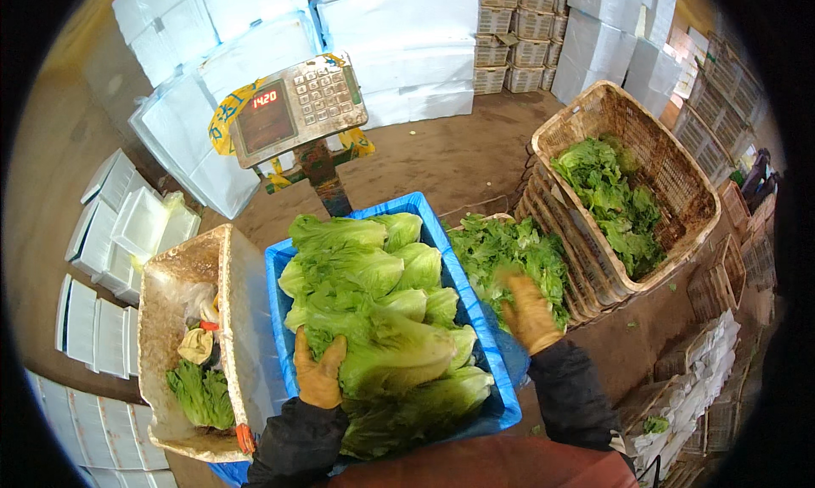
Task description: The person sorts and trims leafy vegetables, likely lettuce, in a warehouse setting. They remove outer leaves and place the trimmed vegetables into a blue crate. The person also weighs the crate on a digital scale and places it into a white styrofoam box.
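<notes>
Many heads of romaine lettuce (407,341) lie packed in rows in a blue plastic crate (474,284) before me. My left hand (320,368), in a tan glove, rests on the leaves at the crate's left side, thumb and fingers apart. Right of the crate, my gloved right hand (530,313) is over a heap of loose green leaves (496,246); its fingertips are blurred, and whether they pinch a leaf cannot be told. A platform scale's display head (299,109) with a keypad and lit red digits stands on a post beyond the crate.
A dirty foam box (223,335) with a lettuce head and small items stands left. At right, stacked plastic baskets (681,246) hold leaves in the top one. White foam boxes (401,42) are piled at the back, more baskets (531,23) beside them.
</notes>
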A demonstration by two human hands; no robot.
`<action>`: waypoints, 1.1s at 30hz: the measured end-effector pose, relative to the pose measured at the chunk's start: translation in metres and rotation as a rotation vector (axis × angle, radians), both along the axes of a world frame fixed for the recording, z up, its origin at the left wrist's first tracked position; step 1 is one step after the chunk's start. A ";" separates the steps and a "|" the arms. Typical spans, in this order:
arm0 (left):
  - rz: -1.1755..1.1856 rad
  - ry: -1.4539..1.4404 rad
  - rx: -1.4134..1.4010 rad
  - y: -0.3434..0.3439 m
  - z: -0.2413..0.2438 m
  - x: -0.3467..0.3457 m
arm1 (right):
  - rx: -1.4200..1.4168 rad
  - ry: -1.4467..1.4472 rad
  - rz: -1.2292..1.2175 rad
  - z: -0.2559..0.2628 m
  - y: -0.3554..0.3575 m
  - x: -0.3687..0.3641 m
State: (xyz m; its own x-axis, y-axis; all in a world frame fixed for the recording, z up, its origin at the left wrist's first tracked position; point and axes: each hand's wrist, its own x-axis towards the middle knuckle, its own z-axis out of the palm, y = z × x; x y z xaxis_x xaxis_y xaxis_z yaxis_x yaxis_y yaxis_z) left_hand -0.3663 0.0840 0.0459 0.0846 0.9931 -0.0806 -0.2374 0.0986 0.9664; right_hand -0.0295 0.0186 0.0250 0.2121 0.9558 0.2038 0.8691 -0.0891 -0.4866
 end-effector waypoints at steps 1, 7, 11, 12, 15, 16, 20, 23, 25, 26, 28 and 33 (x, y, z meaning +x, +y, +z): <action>-0.036 0.000 -0.017 -0.002 0.004 0.001 | 0.111 0.139 0.046 0.000 -0.004 -0.003; -0.276 0.066 0.145 -0.020 -0.042 0.034 | 0.121 1.235 0.286 0.008 -0.028 -0.029; -0.391 0.408 0.380 0.027 0.011 0.022 | 0.435 1.730 0.130 -0.021 -0.051 0.007; -0.384 0.743 0.687 0.036 0.001 0.014 | 0.492 1.856 0.128 -0.028 -0.054 0.015; -0.649 1.407 0.817 0.042 -0.052 0.010 | 0.260 1.881 0.177 -0.049 -0.057 0.009; -0.742 1.553 0.840 0.049 -0.068 0.010 | 0.187 1.943 0.133 -0.051 -0.053 -0.008; -0.911 1.965 1.186 0.107 -0.070 -0.006 | -0.440 1.131 0.566 -0.039 0.013 -0.063; -0.978 1.777 1.069 0.106 -0.034 -0.007 | -0.514 1.065 0.353 -0.073 0.024 -0.084; -0.965 1.741 1.054 0.105 -0.040 -0.020 | -0.551 1.078 0.329 -0.074 0.027 -0.088; -0.958 1.725 0.962 0.100 -0.031 -0.023 | -0.572 1.090 0.308 -0.075 0.026 -0.088; -0.931 1.675 0.791 0.083 0.006 -0.023 | -0.607 1.050 0.310 -0.070 0.026 -0.084; -0.500 1.065 0.708 0.037 -0.028 -0.006 | -0.427 0.824 0.409 -0.068 0.016 -0.091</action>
State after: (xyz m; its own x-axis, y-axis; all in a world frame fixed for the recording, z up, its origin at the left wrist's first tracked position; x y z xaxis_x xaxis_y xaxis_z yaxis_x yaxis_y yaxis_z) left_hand -0.3723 0.1212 0.0183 0.6591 0.7314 0.1749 0.5589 -0.6320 0.5368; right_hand -0.1203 0.0341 -0.0429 -0.2278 0.9451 -0.2342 0.2803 -0.1667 -0.9453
